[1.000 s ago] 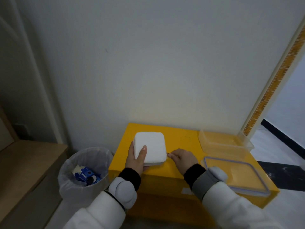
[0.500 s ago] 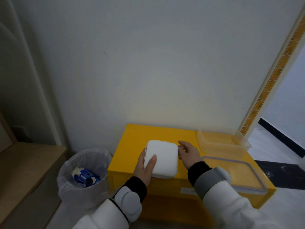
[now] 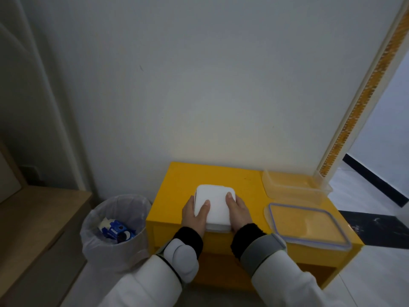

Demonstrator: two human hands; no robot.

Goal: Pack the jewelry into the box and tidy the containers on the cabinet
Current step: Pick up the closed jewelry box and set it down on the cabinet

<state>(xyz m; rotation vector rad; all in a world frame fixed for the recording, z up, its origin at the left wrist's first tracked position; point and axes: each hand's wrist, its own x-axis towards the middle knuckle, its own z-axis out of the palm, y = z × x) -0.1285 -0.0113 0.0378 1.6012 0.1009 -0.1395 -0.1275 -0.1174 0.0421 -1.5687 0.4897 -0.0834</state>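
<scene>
A white, rounded square jewelry box (image 3: 215,202) with its lid shut lies near the front edge of the yellow cabinet (image 3: 177,180). My left hand (image 3: 194,214) clasps its left side with the thumb resting on top. My right hand (image 3: 238,210) clasps the right side, thumb on the lid too. A clear plastic container (image 3: 296,186) stands at the cabinet's back right. Its clear lid with a blue seal (image 3: 307,226) lies flat in front of it. No loose jewelry shows.
A bin lined with a white bag (image 3: 115,229), holding blue and white wrappers, stands left of the cabinet. A wooden bench (image 3: 33,220) is further left. The white wall is straight behind; a doorway opens at the right.
The box slid from the cabinet's left toward the middle front and straightened. My right hand came from beside the box onto its right side, so both hands now hold it.
</scene>
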